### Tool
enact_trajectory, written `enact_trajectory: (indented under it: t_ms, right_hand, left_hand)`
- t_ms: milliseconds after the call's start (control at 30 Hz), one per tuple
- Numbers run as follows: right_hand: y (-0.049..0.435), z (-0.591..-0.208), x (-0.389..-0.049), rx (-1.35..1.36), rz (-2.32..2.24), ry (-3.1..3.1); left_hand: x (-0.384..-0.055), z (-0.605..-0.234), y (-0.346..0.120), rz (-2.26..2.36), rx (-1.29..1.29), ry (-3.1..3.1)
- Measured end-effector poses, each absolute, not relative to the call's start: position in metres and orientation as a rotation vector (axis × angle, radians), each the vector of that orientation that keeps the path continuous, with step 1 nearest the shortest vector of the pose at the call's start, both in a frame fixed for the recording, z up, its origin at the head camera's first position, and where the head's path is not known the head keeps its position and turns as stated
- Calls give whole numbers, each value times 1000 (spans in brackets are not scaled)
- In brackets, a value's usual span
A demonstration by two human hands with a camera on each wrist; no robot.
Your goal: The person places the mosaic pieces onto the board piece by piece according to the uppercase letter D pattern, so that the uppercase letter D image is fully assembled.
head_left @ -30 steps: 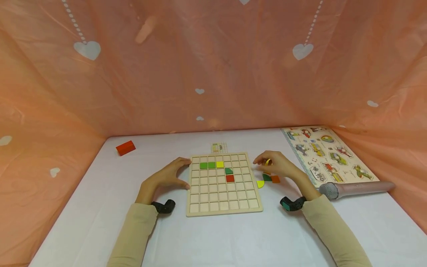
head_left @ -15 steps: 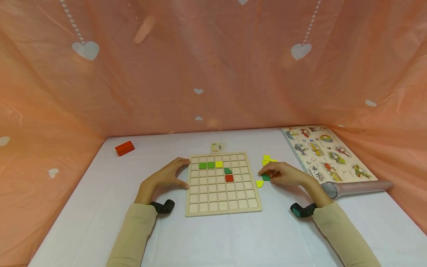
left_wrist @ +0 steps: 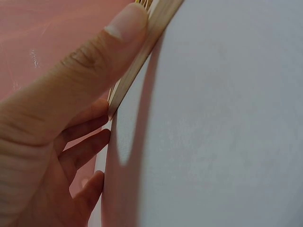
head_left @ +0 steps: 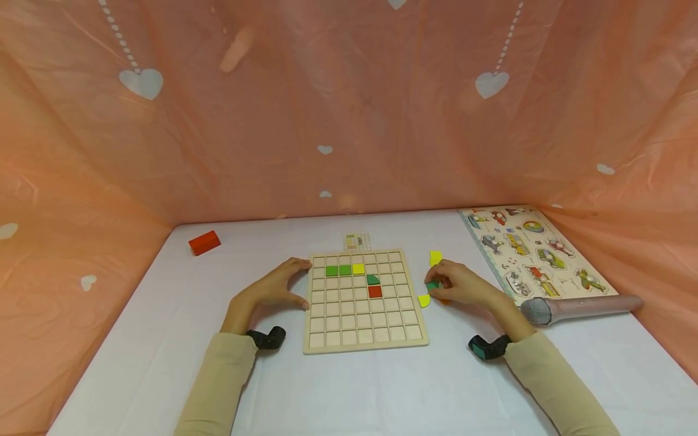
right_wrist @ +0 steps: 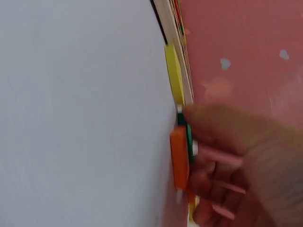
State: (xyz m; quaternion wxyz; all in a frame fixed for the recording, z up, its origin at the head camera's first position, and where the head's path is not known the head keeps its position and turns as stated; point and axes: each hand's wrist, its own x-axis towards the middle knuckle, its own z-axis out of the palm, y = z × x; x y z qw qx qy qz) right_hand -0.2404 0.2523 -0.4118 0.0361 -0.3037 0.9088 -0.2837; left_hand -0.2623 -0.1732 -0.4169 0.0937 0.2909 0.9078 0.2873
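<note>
My left hand [head_left: 277, 283] rests at the left edge of a wooden grid board [head_left: 349, 349], thumb and fingertips touching its rim, fingers spread. In the left wrist view the thumb [left_wrist: 125, 23] lies against the board's wooden side [left_wrist: 137, 66]. Several tiles sit in the grid: two light green squares [head_left: 339, 270], a yellow square [head_left: 358, 268], a dark green rounded tile [head_left: 373, 279] and a red square [head_left: 375, 291]. Right of the board, my right hand [head_left: 460, 283] pinches a green tile [head_left: 432, 285] between thumb and fingers. An orange tile [right_wrist: 179, 158] is close by that hand.
Yellow tiles [head_left: 435, 257] lie beyond the right hand, and a yellow rounded tile [head_left: 424, 301] beside the board. A small pattern card [head_left: 357, 240] lies behind the board. A picture puzzle [head_left: 540, 254] and a microphone [head_left: 580, 307] occupy the right, a red block [head_left: 205, 243] the far left.
My right hand lowered from beside the board to the loose tiles, letting go of a yellow tile there, and now holds a green tile. The left hand has stayed at the board.
</note>
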Motion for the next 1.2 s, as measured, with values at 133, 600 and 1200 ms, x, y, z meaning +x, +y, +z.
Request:
enact_trajectory:
  t_ms: [133, 600, 1200]
  right_hand:
    - [245, -408, -237, -927, -695, 2900]
    - [238, -404, -237, -972, -707, 2922]
    - [159, -401, -216, -1146, -998, 2761]
  left_hand:
    - [-263, -418, -173, 845, 861, 2695]
    - [-262, -417, -174, 852, 866, 2695]
    - [-261, -417, -174, 871, 838, 2688]
